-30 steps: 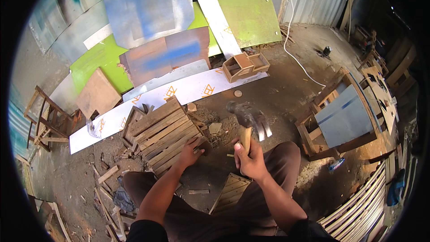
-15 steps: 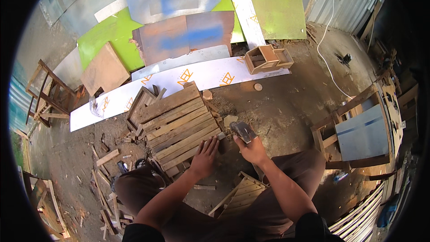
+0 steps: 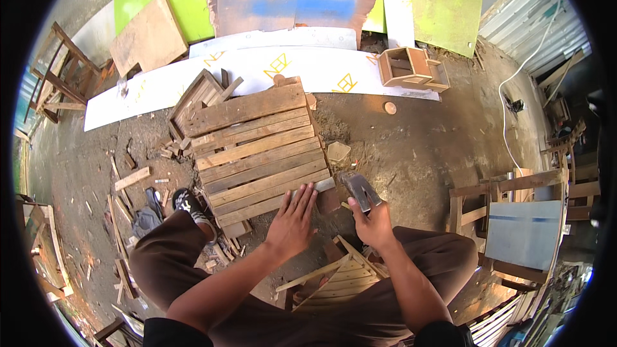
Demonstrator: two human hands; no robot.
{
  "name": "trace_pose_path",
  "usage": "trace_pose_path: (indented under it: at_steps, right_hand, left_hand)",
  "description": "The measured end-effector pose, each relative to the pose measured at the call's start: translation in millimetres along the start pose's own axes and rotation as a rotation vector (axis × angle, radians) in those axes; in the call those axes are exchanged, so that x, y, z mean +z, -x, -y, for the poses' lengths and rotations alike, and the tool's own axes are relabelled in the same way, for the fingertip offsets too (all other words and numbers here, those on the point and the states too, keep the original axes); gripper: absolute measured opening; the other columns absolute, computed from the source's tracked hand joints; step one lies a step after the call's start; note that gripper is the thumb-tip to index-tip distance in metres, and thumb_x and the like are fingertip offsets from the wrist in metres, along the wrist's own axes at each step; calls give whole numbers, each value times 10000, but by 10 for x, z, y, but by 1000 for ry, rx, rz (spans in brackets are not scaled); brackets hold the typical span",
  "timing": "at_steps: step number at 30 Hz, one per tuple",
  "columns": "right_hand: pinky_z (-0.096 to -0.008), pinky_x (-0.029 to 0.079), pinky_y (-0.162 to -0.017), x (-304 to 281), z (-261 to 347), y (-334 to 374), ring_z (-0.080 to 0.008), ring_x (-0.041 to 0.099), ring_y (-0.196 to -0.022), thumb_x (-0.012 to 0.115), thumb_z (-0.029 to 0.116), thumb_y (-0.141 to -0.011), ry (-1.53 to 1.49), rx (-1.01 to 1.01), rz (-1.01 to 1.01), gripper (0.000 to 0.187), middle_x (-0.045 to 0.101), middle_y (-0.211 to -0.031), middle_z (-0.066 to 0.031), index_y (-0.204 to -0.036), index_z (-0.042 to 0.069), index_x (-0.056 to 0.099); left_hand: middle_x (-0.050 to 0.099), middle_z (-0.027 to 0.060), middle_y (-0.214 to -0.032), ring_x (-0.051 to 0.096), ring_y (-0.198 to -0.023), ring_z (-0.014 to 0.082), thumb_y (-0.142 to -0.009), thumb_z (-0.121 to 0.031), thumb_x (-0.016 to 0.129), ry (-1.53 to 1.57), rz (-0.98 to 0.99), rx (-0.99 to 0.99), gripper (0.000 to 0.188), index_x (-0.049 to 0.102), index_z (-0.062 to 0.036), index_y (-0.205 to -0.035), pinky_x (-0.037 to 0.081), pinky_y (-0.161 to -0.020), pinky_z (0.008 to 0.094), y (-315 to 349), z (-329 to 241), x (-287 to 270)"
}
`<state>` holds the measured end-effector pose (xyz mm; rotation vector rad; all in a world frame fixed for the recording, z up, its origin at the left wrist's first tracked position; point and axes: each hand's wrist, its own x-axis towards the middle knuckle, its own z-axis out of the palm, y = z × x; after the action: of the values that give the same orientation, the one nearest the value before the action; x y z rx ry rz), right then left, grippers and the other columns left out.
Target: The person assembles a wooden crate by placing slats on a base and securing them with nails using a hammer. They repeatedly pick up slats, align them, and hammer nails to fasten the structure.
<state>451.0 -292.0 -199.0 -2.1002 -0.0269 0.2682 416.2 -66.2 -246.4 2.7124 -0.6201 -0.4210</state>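
Head view: the left hand (image 3: 292, 225) lies flat on the near edge of a slatted wooden panel (image 3: 263, 163), fingers stretched out, slightly apart. The right hand (image 3: 374, 223) has its fingers clamped round a hammer (image 3: 355, 188) (handle's mostly hidden), head just beside the panel's near right corner. Past the panel, a truck-shaped wooden box (image 3: 420, 65) sits on a long white board (image 3: 318, 67).

1x wht. panel (image 3: 312, 67), long: orange block lettering (image 3: 277, 64), same mark rptd. at intervals along lgth.; several vis., R-most part. hidden behind wdn. toy truck (image 3: 416, 72), L-most v. faint.
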Motion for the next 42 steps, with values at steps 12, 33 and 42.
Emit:
trace_pose_path:
  at_steps: [12, 33, 42]
  right_hand:
    - [-388, 564, -832, 112, -101, 34, -343, 713, -935, 594, 90, -1064, -68, -40, 55, 389, 682, -1208, -282, -1418, -64, 543]
    - [-445, 558, -940, 228, -130, 31, -503, 666, -1148, 629, 12, -997, 82, -175, -7, 417, 616, -1383, -293, -1404, -36, 556]
    - [-390, 627, -862, 210, 122, 0, -393, 730, -1118, 638, -23, -954, 134, -505, -129, 535, 579, -1467, -250, -1467, -28, 487]
  left_hand:
    - [242, 156, -1729, 228, -1606, 301, -913, -290, 742, -110, -113, 8, 880, 321, 26, -1618, 201, -1302, 507, -9, -23, 60]
    - [254, 148, -1727, 239, -1604, 294, -906, -261, 738, -129, -138, 25, 857, 341, 19, -1612, 210, -1299, 508, -19, -2, 60]
    - [238, 140, -1734, 223, -1608, 288, -902, -272, 736, -140, -143, 15, 874, 328, 12, -1621, 207, -1301, 503, -6, 8, 101]
